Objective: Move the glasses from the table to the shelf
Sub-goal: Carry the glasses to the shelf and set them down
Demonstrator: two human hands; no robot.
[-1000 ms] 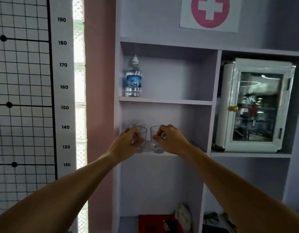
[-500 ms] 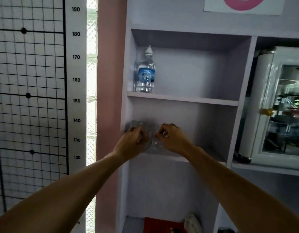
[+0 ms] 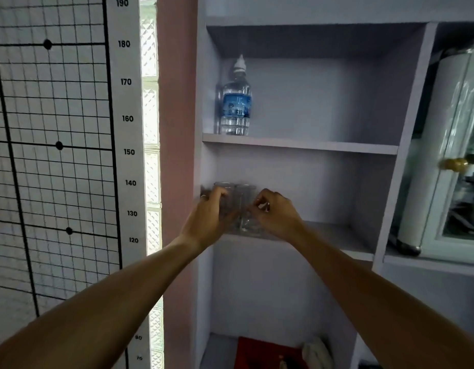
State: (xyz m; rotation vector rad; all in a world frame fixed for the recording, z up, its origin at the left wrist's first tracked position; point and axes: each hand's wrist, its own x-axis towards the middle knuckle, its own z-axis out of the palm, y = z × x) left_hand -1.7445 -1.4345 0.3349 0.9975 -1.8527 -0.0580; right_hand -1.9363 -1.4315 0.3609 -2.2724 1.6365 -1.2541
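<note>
Head view. We have both arms extended to the middle shelf [image 3: 324,230] of a pale cabinet. The left hand [image 3: 208,218] is wrapped around the left glass [image 3: 226,201], fingers curled over its side; this grip is closed on the glass. The right hand [image 3: 277,214] holds the right glass [image 3: 245,209] from the right, thumb and fingers pinched near its rim. The two glasses stand upright, just beside each other, at the left end of the shelf near the cabinet's side wall. Their bases appear to rest on the shelf board, though motion blur prevents us from confirming full contact. A further clear rim seems to show at the far left, behind the left hand; we cannot tell what it is.

On the shelf above stands a water bottle [image 3: 236,102]. A white glass-door cabinet [image 3: 449,161] occupies the compartment to the right.

Progress: we judge these two glasses to be at their destination, with only release and withdrawal of both hands outstanding. The table is not in view, so we cannot tell whether more glasses remain there.
</note>
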